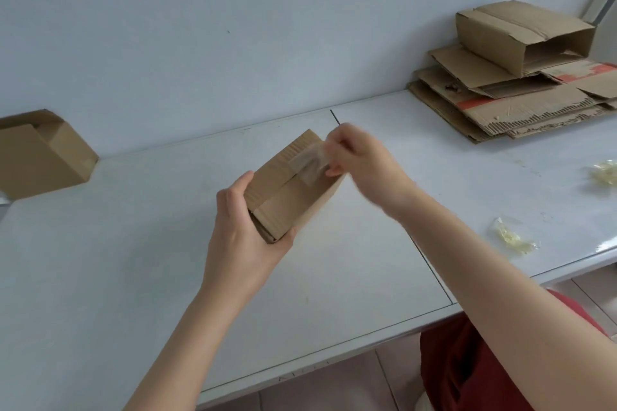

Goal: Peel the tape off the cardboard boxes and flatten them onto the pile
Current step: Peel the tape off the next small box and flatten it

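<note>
A small brown cardboard box [283, 197] is held above the middle of the white table. My left hand [243, 233] grips its near end from below and the side. My right hand [360, 160] pinches a strip of clear tape [309, 162] that is partly lifted off the box's top seam at the far end. At the back right lies the pile of flattened cardboard [521, 107], with a half-collapsed box [521, 33] resting on top of it.
Another open cardboard box [40, 157] stands at the far left against the wall. Two crumpled wads of peeled tape [514, 238] [606, 173] lie on the table's right side. The white table [133, 260] ends at a front edge near my red-clothed lap.
</note>
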